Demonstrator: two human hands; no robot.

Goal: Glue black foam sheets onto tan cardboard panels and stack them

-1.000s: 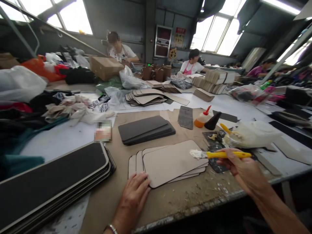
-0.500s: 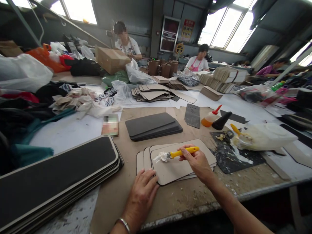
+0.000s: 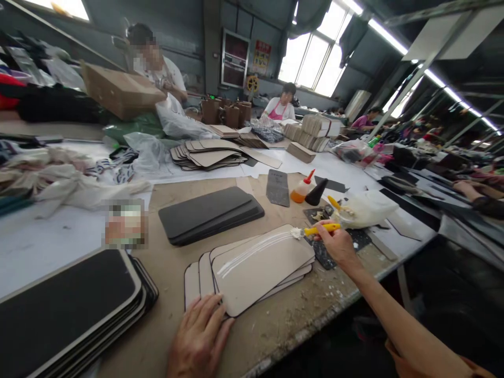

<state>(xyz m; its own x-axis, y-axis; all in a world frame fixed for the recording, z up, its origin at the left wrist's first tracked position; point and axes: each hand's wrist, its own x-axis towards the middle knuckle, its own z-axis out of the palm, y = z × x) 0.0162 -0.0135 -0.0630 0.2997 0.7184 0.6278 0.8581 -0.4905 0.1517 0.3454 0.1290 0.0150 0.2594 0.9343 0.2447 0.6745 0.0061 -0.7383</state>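
Nearest, the left hand (image 3: 199, 338) lies flat and open on the desk (image 3: 149, 336), its fingertips (image 3: 220, 307) pressing the near corner of the top board (image 3: 271, 268) in a fanned pile of beige boards. A white glue streak (image 3: 252, 251) runs along that board's far edge. At its far right corner the right hand (image 3: 339, 244) is closed around a yellow-handled brush (image 3: 321, 229), bristles touching the board. To the left sits a stack of black panels (image 3: 66, 307). Beyond lie dark boards (image 3: 210, 212), an orange glue bottle (image 3: 301, 189) beside a black cone (image 3: 317, 191), then more beige boards (image 3: 208, 153). Farthest, two co-workers (image 3: 281, 105) sit at the desk.
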